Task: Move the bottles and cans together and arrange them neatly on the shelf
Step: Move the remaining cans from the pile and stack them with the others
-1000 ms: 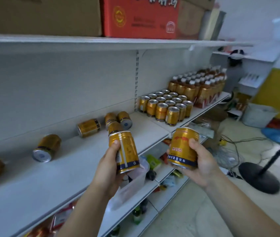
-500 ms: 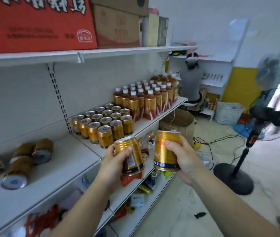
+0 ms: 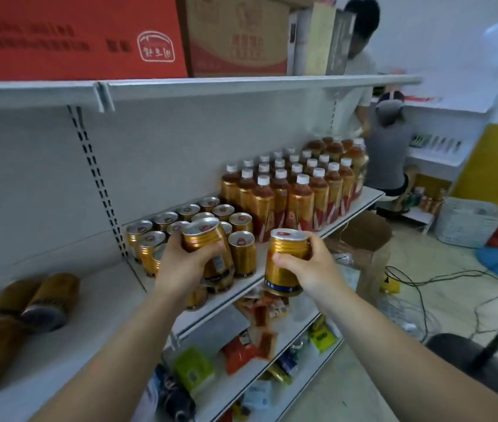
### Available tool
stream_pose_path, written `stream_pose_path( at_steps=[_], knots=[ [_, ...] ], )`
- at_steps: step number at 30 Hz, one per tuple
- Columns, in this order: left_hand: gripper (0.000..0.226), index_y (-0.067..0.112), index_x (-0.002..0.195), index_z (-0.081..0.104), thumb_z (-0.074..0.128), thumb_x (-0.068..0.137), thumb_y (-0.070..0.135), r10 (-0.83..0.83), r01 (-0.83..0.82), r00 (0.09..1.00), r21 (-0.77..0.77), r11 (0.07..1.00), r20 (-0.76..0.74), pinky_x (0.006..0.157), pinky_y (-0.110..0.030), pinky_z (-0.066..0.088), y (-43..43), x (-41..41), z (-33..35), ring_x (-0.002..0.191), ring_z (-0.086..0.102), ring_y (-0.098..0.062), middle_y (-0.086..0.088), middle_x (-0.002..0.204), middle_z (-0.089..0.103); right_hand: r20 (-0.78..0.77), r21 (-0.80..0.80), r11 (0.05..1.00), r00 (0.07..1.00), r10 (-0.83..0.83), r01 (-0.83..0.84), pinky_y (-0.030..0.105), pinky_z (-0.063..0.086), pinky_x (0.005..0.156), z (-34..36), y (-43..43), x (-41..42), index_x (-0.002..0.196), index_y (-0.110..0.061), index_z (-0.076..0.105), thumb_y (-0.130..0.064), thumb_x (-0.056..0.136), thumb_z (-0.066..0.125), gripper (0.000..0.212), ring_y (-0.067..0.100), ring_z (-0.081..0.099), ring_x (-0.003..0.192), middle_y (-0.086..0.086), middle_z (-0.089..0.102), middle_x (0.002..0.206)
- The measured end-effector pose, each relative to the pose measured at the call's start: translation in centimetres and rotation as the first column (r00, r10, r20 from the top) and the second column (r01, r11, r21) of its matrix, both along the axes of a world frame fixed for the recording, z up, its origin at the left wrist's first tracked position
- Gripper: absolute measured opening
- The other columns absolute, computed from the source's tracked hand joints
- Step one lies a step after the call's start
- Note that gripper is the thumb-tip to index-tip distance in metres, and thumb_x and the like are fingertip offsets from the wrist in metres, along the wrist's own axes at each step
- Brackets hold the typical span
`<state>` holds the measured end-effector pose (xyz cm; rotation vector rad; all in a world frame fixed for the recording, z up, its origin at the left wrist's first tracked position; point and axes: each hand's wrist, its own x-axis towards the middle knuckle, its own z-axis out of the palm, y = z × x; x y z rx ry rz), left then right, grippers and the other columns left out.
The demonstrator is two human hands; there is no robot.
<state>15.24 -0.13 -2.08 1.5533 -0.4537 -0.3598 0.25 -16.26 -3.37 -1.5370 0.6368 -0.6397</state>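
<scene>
Left hand: I have its fingers and thumb curled tight round the left can, gripping the upper body.
Left can: gold, silver top, tilted; it hangs over the front row of the standing cans, near the shelf's front edge. I cannot tell whether its base touches anything.
Right hand: I have it wrapped round the right can, thumb across the near side, fingers round the far side.
Right can: gold with a dark band at the foot, close to upright; held in the air just off the shelf's front edge, beside the front-right standing can.
Standing cans: upright in tidy rows on the shelf, from the back wall to the front edge, just right of the slotted upright.
Bottles: amber, white caps, upright in rows, touching the cans' right side and running to the shelf's right end.
Lying cans: I count at least three on their sides at the shelf's left end, well apart from the standing group; blurred.
Upper shelf: carries a red carton and a brown carton side by side.
Lower shelf: loose packets, jumbled.
Floor: cardboard box beside the shelf's right end; dark fan base at lower right.
Background: a person in grey past the shelf's right end, back turned.
</scene>
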Motion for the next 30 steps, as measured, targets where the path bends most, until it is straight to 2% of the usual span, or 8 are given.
stream_pose_path(
  at_steps=[7, 9, 12, 16, 21, 24, 28, 30],
  knots=[
    [0.058, 0.038, 0.111, 0.049, 0.082, 0.064, 0.033, 0.102, -0.107, 0.990, 0.047, 0.993, 0.095, 0.079, -0.030, 0.047, -4.4, 5.6, 0.0, 0.095, 0.059, -0.003, 0.018, 0.102, 0.064, -0.109, -0.144, 0.989, 0.994, 0.025, -0.041, 0.025, 0.048, 0.076, -2.7, -6.7, 6.9, 0.105, -0.040, 0.048, -0.020, 0.064, 0.087, 0.061, 0.009, 0.058, 0.096, -0.008, 0.057, 0.110],
    [0.062, 0.035, 0.116, 0.048, 0.082, 0.065, 0.030, 0.124, -0.130, 0.987, 0.055, 0.990, 0.100, 0.076, -0.027, 0.049, -4.9, 6.6, -0.6, 0.096, 0.060, -0.004, 0.016, 0.104, 0.064, -0.143, -0.151, 0.984, 0.987, 0.077, -0.099, 0.018, 0.045, 0.070, -3.6, -7.9, 8.3, 0.100, -0.044, 0.047, -0.018, 0.065, 0.086, 0.059, -0.002, 0.055, 0.087, -0.018, 0.054, 0.102],
    [0.065, 0.035, 0.115, 0.046, 0.083, 0.063, 0.028, 0.168, -0.179, 0.976, 0.070, 0.981, 0.136, 0.068, -0.020, 0.047, -5.4, 7.3, -1.6, 0.091, 0.060, 0.001, 0.019, 0.099, 0.064, -0.251, -0.174, 0.968, 0.958, 0.136, -0.183, 0.027, 0.044, 0.078, -4.6, -9.7, 10.0, 0.105, -0.045, 0.044, -0.022, 0.065, 0.085, 0.061, -0.005, 0.051, 0.084, -0.025, 0.052, 0.096],
    [0.075, 0.035, 0.117, 0.047, 0.082, 0.051, 0.044, 0.257, -0.278, 0.949, 0.102, 0.955, 0.183, 0.069, -0.019, 0.047, -5.7, 7.3, -2.2, 0.086, 0.061, 0.007, 0.019, 0.097, 0.065, -0.340, -0.248, 0.917, 0.915, 0.218, -0.311, 0.027, 0.043, 0.079, -5.4, -11.5, 11.7, 0.098, -0.043, 0.048, -0.022, 0.068, 0.084, 0.051, 0.009, 0.057, 0.095, -0.023, 0.055, 0.096],
    [0.067, 0.040, 0.112, 0.047, 0.079, 0.053, 0.045, 0.293, -0.329, 0.933, 0.161, 0.930, 0.210, 0.079, -0.033, 0.053, -6.1, 7.3, -2.6, 0.093, 0.065, -0.009, 0.007, 0.098, 0.069, -0.515, -0.454, 0.708, 0.808, 0.286, -0.541, 0.030, 0.037, 0.101, -5.6, -13.0, 12.9, 0.150, -0.022, 0.022, -0.034, 0.081, 0.075, 0.088, 0.022, 0.042, 0.132, 0.001, 0.037, 0.149],
    [0.074, 0.050, 0.106, 0.043, 0.087, 0.052, 0.025, 0.249, -0.284, 0.951, 0.199, 0.938, 0.183, 0.079, -0.035, 0.055, -6.3, 7.3, -2.5, 0.097, 0.065, -0.009, 0.010, 0.103, 0.067, -0.601, -0.514, 0.573, 0.745, 0.290, -0.638, 0.037, 0.037, 0.105, -5.5, -14.0, 12.9, 0.152, -0.024, 0.015, -0.046, 0.084, 0.068, 0.090, 0.026, 0.042, 0.132, 0.004, 0.033, 0.153],
    [0.075, 0.058, 0.098, 0.045, 0.087, 0.042, 0.033, 0.285, -0.342, 0.931, 0.274, 0.899, 0.227, 0.069, -0.025, 0.054, -6.3, 7.4, -1.5, 0.089, 0.065, 0.000, 0.020, 0.096, 0.067, -0.653, -0.526, 0.470, 0.691, 0.310, -0.709, 0.035, 0.040, 0.101, -4.7, -14.5, 13.2, 0.149, -0.026, 0.015, -0.053, 0.083, 0.067, 0.089, 0.028, 0.043, 0.130, 0.005, 0.035, 0.150],
    [0.073, 0.051, 0.101, 0.047, 0.087, 0.045, 0.026, 0.326, -0.399, 0.907, 0.294, 0.868, 0.267, 0.068, -0.024, 0.052, -6.2, 7.4, -1.3, 0.087, 0.065, -0.001, 0.018, 0.094, 0.067, -0.664, -0.646, 0.309, 0.713, 0.223, -0.698, 0.038, 0.038, 0.104, -4.2, -14.3, 13.3, 0.148, -0.023, 0.016, -0.064, 0.080, 0.062, 0.092, 0.028, 0.034, 0.134, 0.003, 0.029, 0.150]
  ],
)
